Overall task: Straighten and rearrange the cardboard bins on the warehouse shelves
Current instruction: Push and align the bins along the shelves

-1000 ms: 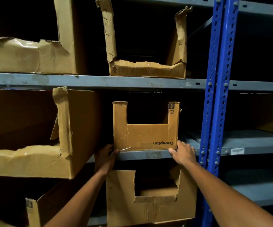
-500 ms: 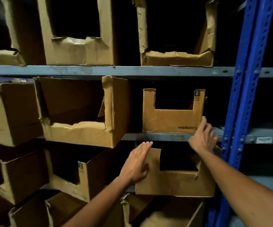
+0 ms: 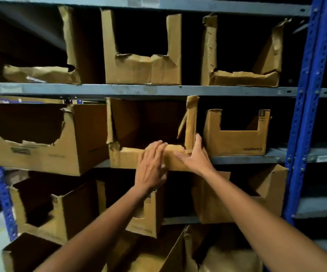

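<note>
- Pressing flat on the torn middle bin (image 3: 131, 156): left hand (image 3: 151, 163), fingers straight.
- Right hand (image 3: 195, 156) spread against its right front corner.
- Bin's open front faces outward, overhanging the grey shelf (image 3: 247, 159).

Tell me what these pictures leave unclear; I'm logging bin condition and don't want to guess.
- Contents of the top-shelf bins: head view, interiors too dark.
- Front wall of the middle bin: partly covered by the left hand and right hand.
- Print on the Crompton bin: blurred beyond the brand name.
- Bottom bins: cut by the lower edge, crossed by the forearms.
</note>
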